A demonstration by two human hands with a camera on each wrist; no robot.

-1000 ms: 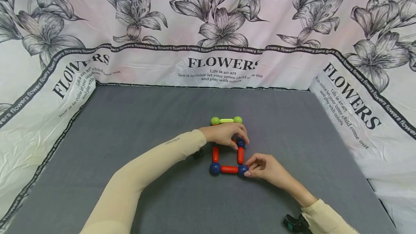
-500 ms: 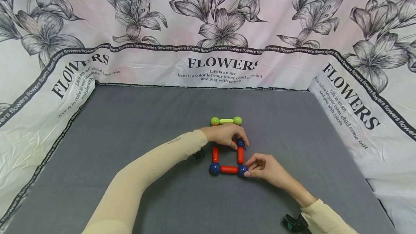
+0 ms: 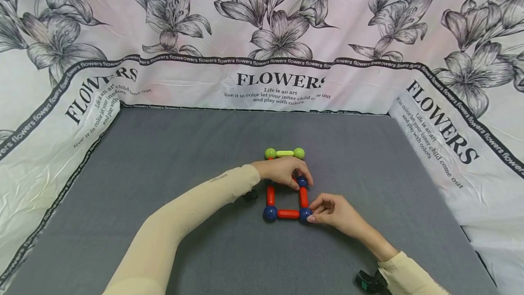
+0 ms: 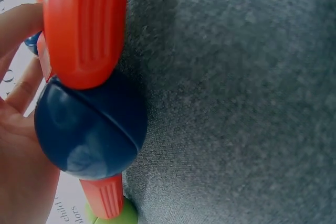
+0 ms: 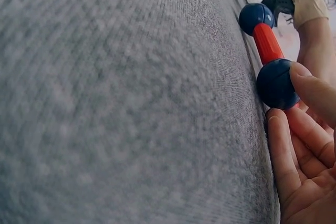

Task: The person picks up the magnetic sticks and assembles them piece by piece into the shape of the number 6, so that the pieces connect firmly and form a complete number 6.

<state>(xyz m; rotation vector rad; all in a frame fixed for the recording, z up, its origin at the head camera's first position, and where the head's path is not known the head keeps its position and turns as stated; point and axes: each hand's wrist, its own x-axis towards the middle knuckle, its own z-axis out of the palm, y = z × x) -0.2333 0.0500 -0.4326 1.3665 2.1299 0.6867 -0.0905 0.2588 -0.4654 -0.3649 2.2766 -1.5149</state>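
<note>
A ladder-like frame of red rods and blue balls lies flat on the grey cloth. Around the blue ball at its upper right corner (image 3: pixel 302 181), my left hand (image 3: pixel 282 170) curls thumb and fingers, covering the part of the frame beneath. My right hand (image 3: pixel 337 213) pinches the lower right blue ball (image 3: pixel 305 214) between thumb and fingers. Between these two balls runs a slightly tilted red rod (image 3: pixel 303 197). Another red rod (image 3: pixel 288 214) joins the lower right ball to the lower left blue ball (image 3: pixel 270 213). In the left wrist view, a blue ball (image 4: pixel 89 127) sits between two red rods.
Beyond the left hand, a pale green rod (image 3: pixel 284 153) links two green balls (image 3: pixel 270 153) at the frame's far end. Grey cloth (image 3: pixel 196 140) covers the table. A white flower-printed sheet (image 3: pixel 282 90) hangs behind and along both sides.
The right-hand red rod has tilted slightly, its lower end now closer to the lower right ball. Both hands stay almost in place.
</note>
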